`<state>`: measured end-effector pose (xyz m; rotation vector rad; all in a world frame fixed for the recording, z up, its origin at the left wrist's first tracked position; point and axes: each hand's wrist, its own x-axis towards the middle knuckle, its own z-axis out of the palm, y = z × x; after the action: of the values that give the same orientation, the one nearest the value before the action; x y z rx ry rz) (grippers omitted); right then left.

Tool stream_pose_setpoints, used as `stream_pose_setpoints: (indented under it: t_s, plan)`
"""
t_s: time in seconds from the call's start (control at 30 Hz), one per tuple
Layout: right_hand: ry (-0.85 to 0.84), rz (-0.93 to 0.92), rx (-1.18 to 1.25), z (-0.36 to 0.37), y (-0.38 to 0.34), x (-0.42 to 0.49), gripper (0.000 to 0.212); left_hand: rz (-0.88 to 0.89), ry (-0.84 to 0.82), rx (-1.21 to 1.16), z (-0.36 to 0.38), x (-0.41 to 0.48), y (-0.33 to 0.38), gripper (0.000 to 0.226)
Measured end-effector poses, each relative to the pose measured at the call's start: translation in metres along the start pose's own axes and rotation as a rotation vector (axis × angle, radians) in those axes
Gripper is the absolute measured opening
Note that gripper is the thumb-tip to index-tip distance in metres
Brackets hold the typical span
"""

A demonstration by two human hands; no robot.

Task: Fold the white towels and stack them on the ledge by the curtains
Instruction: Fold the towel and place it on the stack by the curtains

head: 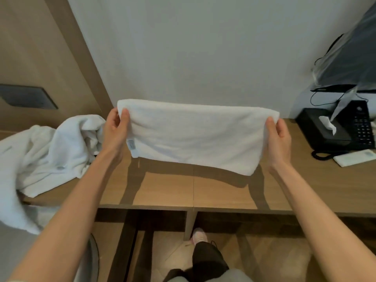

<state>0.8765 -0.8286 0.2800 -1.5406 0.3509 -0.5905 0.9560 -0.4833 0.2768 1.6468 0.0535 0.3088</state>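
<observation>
Both hands, left (116,127) and right (277,132), pinched the top corners of a folded towel (193,135) hanging between them above the desk (168,192); it looked soft, light and floppy, best held by its corners.

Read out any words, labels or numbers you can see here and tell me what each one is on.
Nothing can be read.
Tag on the held towel: blurred.
Telephone keypad: too small.
White card beside it: mark blurred.
</observation>
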Motion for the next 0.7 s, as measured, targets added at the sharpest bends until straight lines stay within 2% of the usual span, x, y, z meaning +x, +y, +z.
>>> stream_pose_setpoints:
  t_s: [0.03,0.1,0.17,0.3,0.4,0.53,0.7]
  plan:
    - [-0.049,0.014,-0.010,-0.003,0.000,-0.005,0.009,-0.004,-0.034,0.020,-0.002,-0.003,-0.001,0.020]
    - [-0.144,0.058,-0.101,-0.007,0.006,-0.011,0.031,-0.028,-0.130,0.125,-0.005,-0.009,-0.008,0.032]
    - [-0.171,0.134,-0.227,-0.009,0.015,-0.014,0.041,-0.079,-0.237,0.240,-0.006,-0.016,-0.021,0.036]
    - [-0.228,0.424,-0.361,-0.015,0.041,-0.013,0.034,-0.312,-0.275,0.315,-0.005,-0.029,-0.056,0.027]
    - [-0.236,0.587,-0.375,-0.016,0.060,-0.012,0.033,-0.501,-0.311,0.350,-0.003,-0.033,-0.080,0.036]
    - [-0.199,0.627,-0.405,-0.007,0.089,0.004,0.031,-0.544,-0.331,0.402,0.009,-0.024,-0.099,0.040]
    - [-0.058,0.533,-0.514,0.004,0.128,0.039,0.033,-0.443,-0.428,0.449,0.029,0.001,-0.119,0.043]
